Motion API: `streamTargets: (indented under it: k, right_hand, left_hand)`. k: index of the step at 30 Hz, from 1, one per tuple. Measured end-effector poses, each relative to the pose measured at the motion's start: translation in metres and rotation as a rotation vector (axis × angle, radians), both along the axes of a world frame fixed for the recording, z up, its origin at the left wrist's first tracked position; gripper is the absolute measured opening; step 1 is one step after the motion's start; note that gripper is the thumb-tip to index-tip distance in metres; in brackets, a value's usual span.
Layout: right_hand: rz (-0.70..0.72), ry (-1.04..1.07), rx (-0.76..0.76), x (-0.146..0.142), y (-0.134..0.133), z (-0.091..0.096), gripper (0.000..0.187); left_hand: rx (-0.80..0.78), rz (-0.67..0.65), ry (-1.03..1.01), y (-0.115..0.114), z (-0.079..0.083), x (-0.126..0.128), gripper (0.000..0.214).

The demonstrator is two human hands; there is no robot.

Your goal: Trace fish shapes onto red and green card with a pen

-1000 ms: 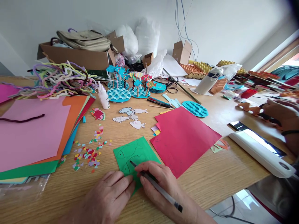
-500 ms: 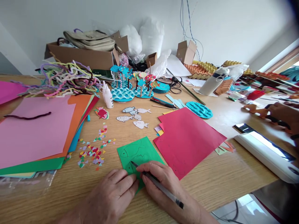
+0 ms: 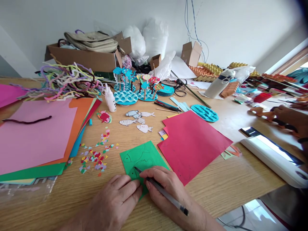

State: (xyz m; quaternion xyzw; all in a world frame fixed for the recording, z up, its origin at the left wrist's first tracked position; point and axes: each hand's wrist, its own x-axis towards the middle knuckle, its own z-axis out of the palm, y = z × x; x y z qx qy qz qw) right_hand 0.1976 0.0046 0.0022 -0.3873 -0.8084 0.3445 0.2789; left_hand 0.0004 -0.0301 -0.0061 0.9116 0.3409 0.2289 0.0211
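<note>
A small green paper (image 3: 141, 157) with fish outlines drawn on it lies on the wooden table (image 3: 223, 186) near the front edge. My right hand (image 3: 166, 187) is closed round a pen (image 3: 161, 191), whose tip rests on the green paper. My left hand (image 3: 113, 202) lies flat on the table with its fingertips pressing the paper's near corner.
A red sheet (image 3: 192, 144) lies right of the green paper. A stack of coloured sheets (image 3: 38, 134), confetti bits (image 3: 93, 157), cut-out paper fish (image 3: 137, 120), a glue bottle (image 3: 110, 99) and pipe cleaners (image 3: 64, 81) lie left and behind. Another person's hand (image 3: 288, 120) and a white device (image 3: 271, 157) are at the right.
The pen tip has shifted very slightly on the green paper. The view moved a little; both hands stay in place.
</note>
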Motion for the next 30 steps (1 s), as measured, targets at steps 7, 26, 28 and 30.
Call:
streamTargets:
  k: [7, 26, 28, 30]
  right_hand:
    - [-0.004, -0.008, -0.006, 0.002, -0.001, -0.003, 0.022]
    - [-0.016, 0.015, -0.022, 0.002, -0.001, 0.000, 0.021]
    - [-0.026, 0.016, -0.018, 0.002, -0.001, -0.001, 0.021]
    - [-0.019, 0.016, -0.016, 0.002, -0.002, -0.002, 0.021]
  left_hand:
    - [0.028, 0.005, -0.021, 0.001, 0.001, 0.001, 0.044]
    - [0.037, -0.009, -0.058, 0.002, -0.012, 0.001, 0.044]
    - [0.059, -0.009, -0.043, 0.002, -0.010, 0.000, 0.042]
    - [0.068, -0.005, -0.040, 0.001, -0.010, 0.000, 0.041]
